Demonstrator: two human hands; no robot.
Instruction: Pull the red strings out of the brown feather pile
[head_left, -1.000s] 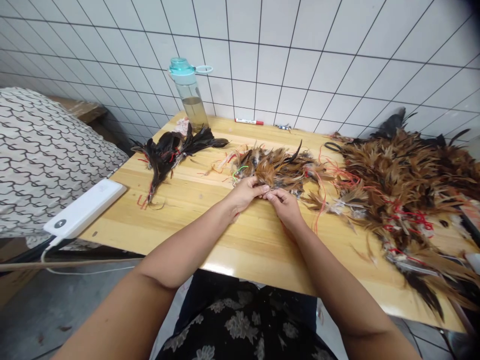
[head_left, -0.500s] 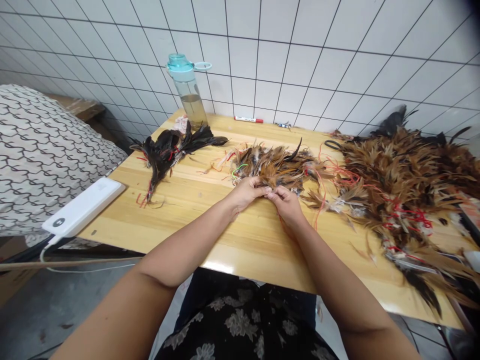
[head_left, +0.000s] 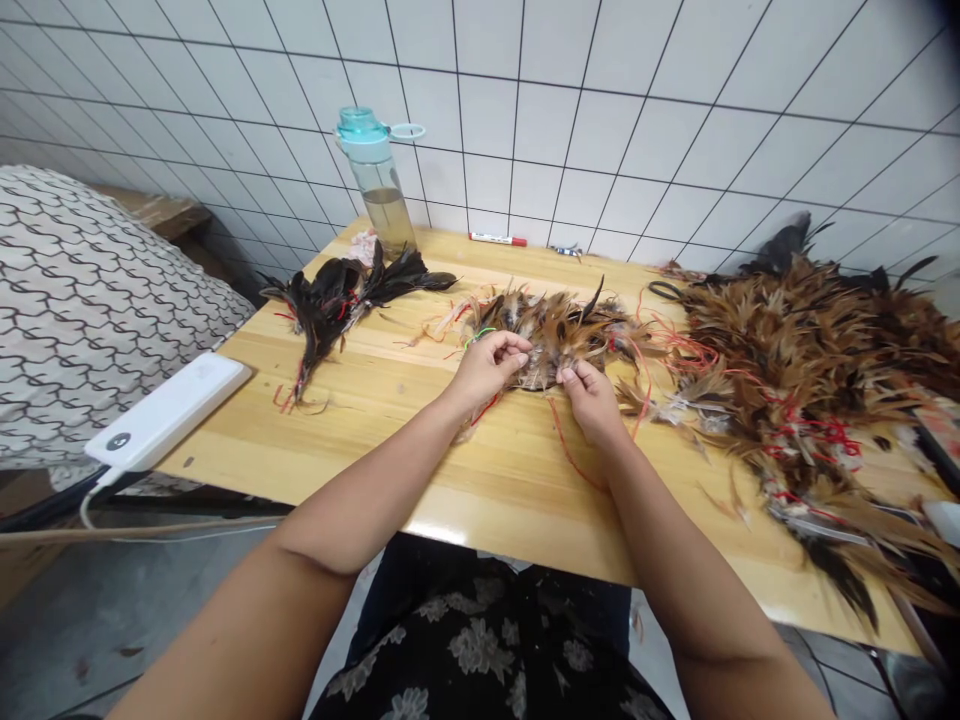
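Observation:
A strip of brown and black feathers (head_left: 559, 325) lies on the wooden table in front of me. At its near edge, my left hand (head_left: 491, 368) is closed, thumb and fingers gripping some feathers on the left side. My right hand (head_left: 592, 398) pinches the feathers a little further right, the fingertips partly hidden from view. Between the two hands a pale, greyish patch of quills shows. Red string (head_left: 564, 440) trails down from under the hands onto the wood.
A bundle of black feathers (head_left: 322, 310) lies to the left, with a water bottle (head_left: 382, 190) behind it. A large pile of brown feathers (head_left: 802, 330) covers the right side. A white power bank (head_left: 169, 410) sits at the left edge; a red-capped marker (head_left: 496, 239) lies near the wall.
My hands were together at the near edge and have moved apart, the left going up and left, the right slightly right. More red string now shows below them.

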